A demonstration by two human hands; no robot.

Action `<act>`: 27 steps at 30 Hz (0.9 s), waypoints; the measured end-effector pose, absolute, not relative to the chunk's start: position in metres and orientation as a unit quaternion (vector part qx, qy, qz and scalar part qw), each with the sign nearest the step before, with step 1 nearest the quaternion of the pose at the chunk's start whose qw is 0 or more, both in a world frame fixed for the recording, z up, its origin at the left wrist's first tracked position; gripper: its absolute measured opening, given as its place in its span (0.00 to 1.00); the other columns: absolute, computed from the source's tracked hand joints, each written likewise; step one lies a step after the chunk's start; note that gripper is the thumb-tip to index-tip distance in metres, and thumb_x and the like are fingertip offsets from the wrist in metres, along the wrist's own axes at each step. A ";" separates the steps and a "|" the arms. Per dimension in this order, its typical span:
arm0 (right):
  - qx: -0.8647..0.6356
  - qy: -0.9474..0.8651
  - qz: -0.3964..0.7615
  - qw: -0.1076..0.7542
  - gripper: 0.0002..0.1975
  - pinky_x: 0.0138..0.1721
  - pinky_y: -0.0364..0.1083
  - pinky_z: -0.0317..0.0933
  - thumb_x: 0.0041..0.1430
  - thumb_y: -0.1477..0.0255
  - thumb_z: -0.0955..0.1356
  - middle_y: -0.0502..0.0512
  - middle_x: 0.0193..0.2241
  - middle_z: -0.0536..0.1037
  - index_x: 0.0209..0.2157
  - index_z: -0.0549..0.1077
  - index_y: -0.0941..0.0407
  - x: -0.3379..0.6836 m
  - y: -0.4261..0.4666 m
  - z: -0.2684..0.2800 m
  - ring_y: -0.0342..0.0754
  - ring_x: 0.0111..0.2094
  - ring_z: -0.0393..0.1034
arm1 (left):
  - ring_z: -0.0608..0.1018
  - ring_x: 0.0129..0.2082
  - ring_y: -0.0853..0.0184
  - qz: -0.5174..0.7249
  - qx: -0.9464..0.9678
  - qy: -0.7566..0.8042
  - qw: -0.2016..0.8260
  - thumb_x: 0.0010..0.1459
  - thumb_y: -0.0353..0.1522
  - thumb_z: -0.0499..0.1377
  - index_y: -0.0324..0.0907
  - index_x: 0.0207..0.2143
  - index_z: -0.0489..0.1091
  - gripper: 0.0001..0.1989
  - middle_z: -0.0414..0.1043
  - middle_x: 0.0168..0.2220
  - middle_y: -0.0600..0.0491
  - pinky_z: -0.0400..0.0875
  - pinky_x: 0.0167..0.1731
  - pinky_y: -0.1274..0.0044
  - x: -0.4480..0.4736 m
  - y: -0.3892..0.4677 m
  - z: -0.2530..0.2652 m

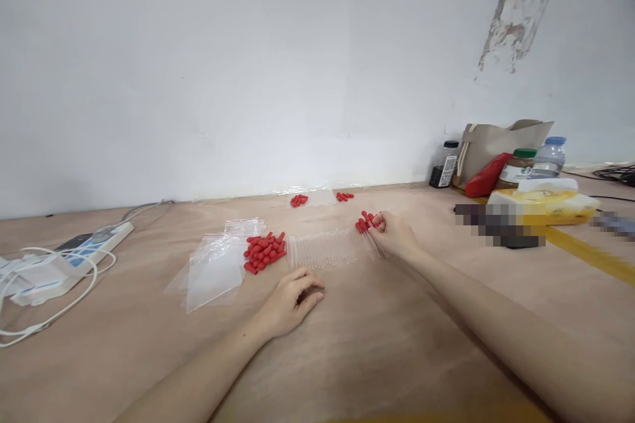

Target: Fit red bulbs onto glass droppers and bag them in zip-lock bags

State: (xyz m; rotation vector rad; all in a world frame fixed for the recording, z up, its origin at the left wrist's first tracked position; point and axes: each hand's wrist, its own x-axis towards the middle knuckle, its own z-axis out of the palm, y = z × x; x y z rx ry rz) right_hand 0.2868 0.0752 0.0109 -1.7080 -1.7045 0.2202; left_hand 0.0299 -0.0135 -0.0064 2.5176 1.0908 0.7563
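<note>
My left hand (294,301) rests on the table, fingers loosely curved and thumb apart, with nothing in it. Just beyond it lies a row of clear thin tubes (322,248), side by side. Left of the row is a heap of red rubber bulbs (264,252). My right hand (394,234) is at the right of the row, thumb and fingertips pinched on a dropper with a red bulb. Beside those fingertips lie several droppers (364,219), clear tubes with red bulbs on their far ends. My fingers partly hide them.
Clear zip bags (215,274) lie left of the bulbs. By the wall, a clear bag (320,197) lies between two small red groups. A power strip (74,264) with white cables is at left. Bottles, a beige bag (496,145) and a yellow tissue pack (543,205) stand at right.
</note>
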 end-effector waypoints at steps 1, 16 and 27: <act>-0.666 -0.656 0.077 0.346 0.05 0.26 0.41 0.50 0.47 0.69 0.64 0.50 0.23 0.73 0.27 0.67 0.56 0.285 0.079 0.008 0.44 0.26 0.65 | 0.70 0.32 0.68 0.263 0.875 0.378 0.148 0.57 0.30 0.51 0.42 0.37 0.68 0.08 0.66 0.34 0.52 0.64 0.34 0.77 0.030 -0.014 -0.006; -0.683 -0.672 0.018 0.284 0.10 0.34 0.44 0.51 0.51 0.64 0.62 0.50 0.25 0.74 0.26 0.68 0.55 0.279 0.079 -0.005 0.46 0.31 0.67 | 0.69 0.31 0.69 0.261 0.875 0.379 0.149 0.57 0.29 0.51 0.43 0.37 0.68 0.08 0.66 0.34 0.52 0.64 0.33 0.77 0.030 -0.014 -0.005; -0.701 -0.695 0.078 0.137 0.15 0.38 0.52 0.53 0.45 0.62 0.65 0.62 0.31 0.76 0.29 0.72 0.59 0.238 0.076 0.017 0.57 0.36 0.69 | 0.70 0.33 0.68 0.261 0.875 0.379 0.152 0.57 0.30 0.51 0.42 0.37 0.68 0.08 0.66 0.35 0.52 0.65 0.35 0.76 0.031 -0.014 -0.005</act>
